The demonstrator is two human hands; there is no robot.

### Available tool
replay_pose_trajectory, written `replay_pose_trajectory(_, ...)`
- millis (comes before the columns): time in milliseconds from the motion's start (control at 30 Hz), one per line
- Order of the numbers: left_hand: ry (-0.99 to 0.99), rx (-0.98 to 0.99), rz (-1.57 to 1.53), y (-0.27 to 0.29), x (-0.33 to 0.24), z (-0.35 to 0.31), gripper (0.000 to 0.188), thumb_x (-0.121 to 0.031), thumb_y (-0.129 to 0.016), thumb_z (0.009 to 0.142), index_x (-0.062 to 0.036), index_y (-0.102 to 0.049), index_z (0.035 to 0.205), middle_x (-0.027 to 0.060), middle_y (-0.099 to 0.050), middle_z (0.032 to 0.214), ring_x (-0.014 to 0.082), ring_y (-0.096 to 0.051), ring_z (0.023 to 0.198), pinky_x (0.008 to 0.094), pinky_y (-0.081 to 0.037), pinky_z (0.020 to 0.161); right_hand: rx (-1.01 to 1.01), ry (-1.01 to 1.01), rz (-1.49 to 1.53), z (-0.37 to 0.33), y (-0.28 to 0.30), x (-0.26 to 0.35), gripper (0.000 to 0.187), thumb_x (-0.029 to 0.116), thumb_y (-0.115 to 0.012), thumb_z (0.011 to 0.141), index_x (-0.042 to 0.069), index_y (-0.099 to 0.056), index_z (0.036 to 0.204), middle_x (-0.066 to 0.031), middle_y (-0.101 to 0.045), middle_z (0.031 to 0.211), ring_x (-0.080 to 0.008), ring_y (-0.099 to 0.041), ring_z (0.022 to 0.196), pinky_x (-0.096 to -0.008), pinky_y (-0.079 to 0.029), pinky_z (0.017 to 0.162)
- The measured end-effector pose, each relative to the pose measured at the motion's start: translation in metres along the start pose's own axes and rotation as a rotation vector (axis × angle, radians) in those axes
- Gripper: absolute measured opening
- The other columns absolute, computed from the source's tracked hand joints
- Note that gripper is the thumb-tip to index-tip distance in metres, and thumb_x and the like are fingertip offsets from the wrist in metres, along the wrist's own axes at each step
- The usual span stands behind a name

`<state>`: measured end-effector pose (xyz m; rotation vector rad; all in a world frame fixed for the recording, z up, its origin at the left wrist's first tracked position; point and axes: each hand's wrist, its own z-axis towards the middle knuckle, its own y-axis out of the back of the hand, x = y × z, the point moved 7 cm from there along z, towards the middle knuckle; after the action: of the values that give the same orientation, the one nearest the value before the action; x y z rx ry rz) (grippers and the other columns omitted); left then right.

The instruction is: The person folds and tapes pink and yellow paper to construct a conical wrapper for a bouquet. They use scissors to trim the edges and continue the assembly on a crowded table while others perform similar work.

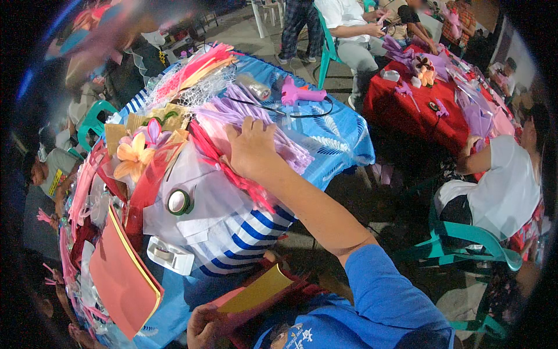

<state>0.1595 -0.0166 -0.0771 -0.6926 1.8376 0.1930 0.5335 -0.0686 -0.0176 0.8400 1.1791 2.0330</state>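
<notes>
My right hand [253,148] stretches across the table over a pile of pipe cleaners. Its fingers are bent but apart, with the thumb away from the others. Light pink pipe cleaners [213,132] lie to its left, lavender ones [290,142] to its right, and red ones [232,171] beside the wrist. At the lower edge my left hand [203,328] grips sheets of red and yellow paper [258,294] by their near corner. Left of them, more red and yellow paper [125,270] lies tilted at the table's edge.
A white tape dispenser [170,256], a tape roll [179,202], an orange flower [135,156] and a pink glue gun [299,93] with a black cord lie on the blue tablecloth [349,136]. People sit around a red-covered table [395,110] at right. A green chair [465,238] stands nearby.
</notes>
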Motion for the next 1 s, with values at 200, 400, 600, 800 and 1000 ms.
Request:
replay_pose_trajectory(200, 0.094, -0.104, 0.245, 0.01, -0.007, -0.002, 0.034, 0.002, -0.051, 0.076, -0.0002, -0.052, 0.11, 0.0061, -0.057, 0.101, 0.0125, -0.054, 0.09, 0.0239, -0.042, 0.078, 0.2, -0.005, 0.06, 0.003, 0.005, -0.019, 0.065, 0.047, -0.058, 0.076, 0.015, -0.039, 0.129, -0.0235, -0.04, 0.127, -0.0398, -0.04, 0.117, -0.0538, -0.032, 0.094)
replay_pose_trajectory(400, 0.029, -0.004, 0.05, 0.021, -0.017, -0.015, 0.033, 0.001, -0.055, 0.078, -0.0004, -0.051, 0.111, 0.0065, -0.056, 0.103, 0.0132, -0.054, 0.095, 0.0257, -0.042, 0.083, -0.164, 0.315, -0.014, 0.015, 0.057, 0.022, 0.044, 0.038, -0.058, 0.077, 0.009, -0.056, 0.111, -0.0257, -0.051, 0.113, -0.0418, -0.05, 0.102, -0.0456, -0.041, 0.087)
replay_pose_trajectory(600, -0.161, 0.176, 0.101, 0.006, -0.063, -0.021, 0.035, 0.01, -0.048, 0.079, -0.0009, -0.051, 0.112, 0.0075, -0.055, 0.107, 0.0144, -0.052, 0.102, 0.0274, -0.04, 0.089, 0.385, 0.699, 0.332, -0.037, 0.052, 0.151, 0.022, 0.024, -0.056, 0.077, 0.003, -0.06, 0.081, -0.0184, -0.059, 0.08, -0.0346, -0.057, 0.08, -0.0436, -0.043, 0.072)
replay_pose_trajectory(800, -0.326, 0.215, 0.424, 0.017, -0.084, -0.019, 0.036, 0.012, -0.046, 0.079, -0.001, -0.052, 0.112, 0.0065, -0.055, 0.11, 0.0145, -0.051, 0.105, 0.0264, -0.037, 0.091, 0.525, 0.957, 0.322, -0.07, 0.03, 0.235, 0.017, 0.019, -0.053, 0.078, 0.003, -0.059, 0.076, -0.0174, -0.059, 0.075, -0.035, -0.058, 0.076, -0.0442, -0.044, 0.069)
replay_pose_trajectory(1000, -0.274, 0.227, 0.255, 0.041, -0.077, -0.021, 0.039, 0.012, -0.044, 0.076, -0.0008, -0.051, 0.113, 0.0079, -0.054, 0.111, 0.0147, -0.05, 0.106, 0.0273, -0.036, 0.092, 0.405, 1.047, 0.224, -0.089, 0.034, 0.285, 0.016, 0.019, -0.055, 0.076, 0.005, -0.062, 0.074, -0.0152, -0.061, 0.081, -0.0327, -0.058, 0.081, -0.0447, -0.043, 0.071)
